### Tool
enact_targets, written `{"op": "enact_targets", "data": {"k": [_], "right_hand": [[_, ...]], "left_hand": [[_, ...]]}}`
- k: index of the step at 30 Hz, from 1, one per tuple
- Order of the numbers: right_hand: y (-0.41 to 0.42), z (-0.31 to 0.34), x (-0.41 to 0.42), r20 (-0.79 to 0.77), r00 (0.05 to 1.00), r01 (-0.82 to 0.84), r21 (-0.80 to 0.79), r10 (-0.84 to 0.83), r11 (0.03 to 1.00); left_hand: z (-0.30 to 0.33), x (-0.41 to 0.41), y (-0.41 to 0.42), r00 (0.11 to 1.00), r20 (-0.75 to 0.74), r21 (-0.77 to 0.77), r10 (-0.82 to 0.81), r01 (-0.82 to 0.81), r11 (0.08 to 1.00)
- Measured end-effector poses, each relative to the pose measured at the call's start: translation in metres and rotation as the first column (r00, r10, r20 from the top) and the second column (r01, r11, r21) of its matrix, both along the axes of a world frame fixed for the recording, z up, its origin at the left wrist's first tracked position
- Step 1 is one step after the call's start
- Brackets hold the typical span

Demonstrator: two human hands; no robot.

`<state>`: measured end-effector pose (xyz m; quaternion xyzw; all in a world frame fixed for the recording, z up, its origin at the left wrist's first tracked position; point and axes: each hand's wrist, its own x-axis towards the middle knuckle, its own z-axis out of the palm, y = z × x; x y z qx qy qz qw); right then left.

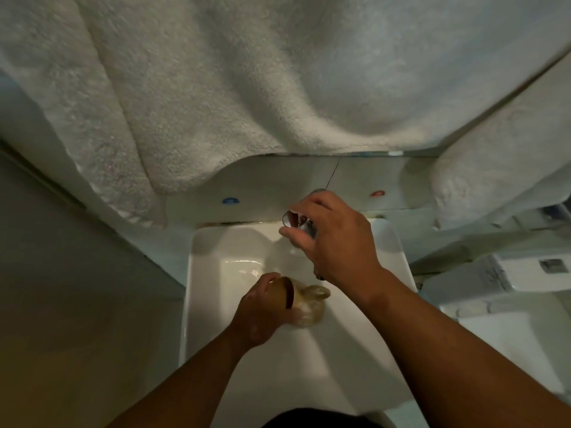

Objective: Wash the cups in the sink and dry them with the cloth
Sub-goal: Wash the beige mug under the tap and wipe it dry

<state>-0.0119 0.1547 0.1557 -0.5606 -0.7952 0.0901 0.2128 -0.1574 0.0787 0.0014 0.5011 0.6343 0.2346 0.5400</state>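
white sink below, left hand gripping a tan cup tipped low in the basin, blurred. right hand curls round a chrome tap, mostly hidden. big white towel overhead, edges cut off.

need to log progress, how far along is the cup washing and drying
Early, by the look of it. Nothing shows as finished: no washed or dried cup is set aside in view. In hand: the left hand grips a brown cup tipped over the white sink, while the right hand grips the metal tap. Still left: washing, then drying; the white towel hangs untouched above.
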Motion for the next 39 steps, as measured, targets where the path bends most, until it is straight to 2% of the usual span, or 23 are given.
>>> {"op": "enact_targets", "data": {"k": [13,20,25,27,28,31,33,35,37,39], "right_hand": [[0.011,0.003,0.010,-0.112,0.993,-0.039,0.040,0.043,0.998],[0.015,0.005,0.014,-0.119,0.991,-0.053,0.032,0.056,0.998],[0.016,0.006,0.014,-0.106,0.992,-0.071,0.009,0.072,0.997],[0.012,0.008,0.018,-0.170,0.982,-0.086,-0.036,0.079,0.996],[0.007,0.008,0.023,-0.249,0.966,-0.082,-0.067,0.063,0.994],[-0.020,-0.001,0.049,-0.489,0.867,0.053,-0.104,-0.098,0.993],[-0.041,-0.027,0.072,-0.521,0.818,0.150,-0.218,-0.245,0.964],[-0.058,-0.064,0.093,-0.404,0.833,0.175,-0.456,-0.378,0.873],[-0.067,-0.095,0.102,-0.285,0.875,0.120,-0.656,-0.392,0.745],[-0.069,-0.107,0.096,-0.291,0.883,-0.008,-0.794,-0.368,0.608]], "left_hand": [[0.007,0.013,-0.015,0.970,0.168,-0.115,0.178,-0.160,0.980],[0.014,0.019,-0.020,0.896,0.267,-0.244,0.355,-0.293,0.924],[0.014,0.019,-0.023,0.840,0.326,-0.343,0.434,-0.322,0.882],[0.016,0.020,-0.025,0.816,0.365,-0.376,0.448,-0.310,0.873],[0.017,0.021,-0.026,0.801,0.381,-0.394,0.462,-0.311,0.865],[0.021,0.018,-0.030,0.754,0.414,-0.432,0.510,-0.330,0.839],[0.021,0.012,-0.033,0.719,0.435,-0.455,0.542,-0.344,0.821],[0.020,0.006,-0.036,0.665,0.460,-0.489,0.588,-0.363,0.793],[0.021,0.001,-0.038,0.631,0.477,-0.507,0.612,-0.371,0.778],[0.023,-0.001,-0.039,0.632,0.489,-0.501,0.601,-0.360,0.787]]}}
